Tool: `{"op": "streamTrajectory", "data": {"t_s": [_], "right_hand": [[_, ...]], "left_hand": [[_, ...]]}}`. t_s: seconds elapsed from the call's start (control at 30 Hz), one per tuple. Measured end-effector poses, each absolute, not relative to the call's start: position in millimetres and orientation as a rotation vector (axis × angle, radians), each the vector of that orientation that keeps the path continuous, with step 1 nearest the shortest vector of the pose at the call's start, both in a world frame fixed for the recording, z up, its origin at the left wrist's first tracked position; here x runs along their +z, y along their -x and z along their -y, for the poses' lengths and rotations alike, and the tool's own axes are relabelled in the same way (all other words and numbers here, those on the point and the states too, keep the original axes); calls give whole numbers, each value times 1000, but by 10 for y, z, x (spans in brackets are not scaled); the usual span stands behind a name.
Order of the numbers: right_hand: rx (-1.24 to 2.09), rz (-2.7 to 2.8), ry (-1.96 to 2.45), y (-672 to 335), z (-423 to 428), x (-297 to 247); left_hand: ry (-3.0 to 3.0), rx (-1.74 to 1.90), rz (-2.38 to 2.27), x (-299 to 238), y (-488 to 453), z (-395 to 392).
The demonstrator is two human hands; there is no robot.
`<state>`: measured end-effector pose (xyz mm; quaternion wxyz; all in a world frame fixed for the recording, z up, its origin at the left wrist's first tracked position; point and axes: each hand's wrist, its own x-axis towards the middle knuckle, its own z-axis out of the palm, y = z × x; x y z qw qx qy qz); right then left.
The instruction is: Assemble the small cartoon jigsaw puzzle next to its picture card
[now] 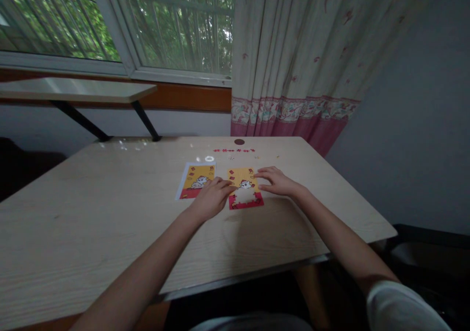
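A partly assembled jigsaw puzzle (241, 174) lies flat on the table, yellow above and red below, with a white cartoon animal in the middle. A jagged gap under the animal shows the bare tabletop. My left hand (213, 196) rests at the puzzle's left edge, fingers stretched out over it. At the right edge is my right hand (278, 181), fingers and thumb apart, fingertips touching or just beside the puzzle. Neither hand visibly holds a piece. Left of the puzzle lies a printed picture (200, 172) of the same design on white paper, partly covered by my left hand.
Behind the puzzle, several red pieces (235, 150) form a row on the wooden table (121, 233). Small pale pieces (257, 157) lie nearer. A round dark cap (239, 142) sits at the back edge. A raised shelf (81, 90) stands back left; a curtain (290, 66) hangs behind.
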<state>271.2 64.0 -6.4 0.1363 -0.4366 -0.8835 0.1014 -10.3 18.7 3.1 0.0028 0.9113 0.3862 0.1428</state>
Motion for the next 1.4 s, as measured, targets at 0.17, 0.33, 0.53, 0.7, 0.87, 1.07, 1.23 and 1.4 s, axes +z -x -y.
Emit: {"op": "streamTrajectory", "data": {"t_s": [0.17, 0.33, 0.53, 0.7, 0.87, 1.07, 1.23, 1.4], "right_hand": [[341, 2557, 1231, -2704, -616, -26], [431, 2602, 1193, -2655, -554, 37], [485, 2610, 1243, -2621, -533, 46], [488, 2587, 1208, -2619, -536, 32], [465, 2589, 1197, -2609, -531, 43], [473, 2599, 1216, -2606, -526, 47], [504, 2575, 1207, -2617, -544, 16], [500, 2594, 1178, -2624, -546, 0]], "left_hand": [[-2838, 465, -1191, 35, 121, -191], [-2841, 485, -1205, 58, 164, -168], [-2843, 412, -1240, 63, 180, -168], [-2845, 425, -1230, 65, 184, -169], [-2839, 395, -1244, 59, 183, -172], [-2843, 416, -1242, 42, 179, -176], [-2826, 433, -1243, 53, 173, -164], [-2826, 452, -1223, 38, 180, -172]]}}
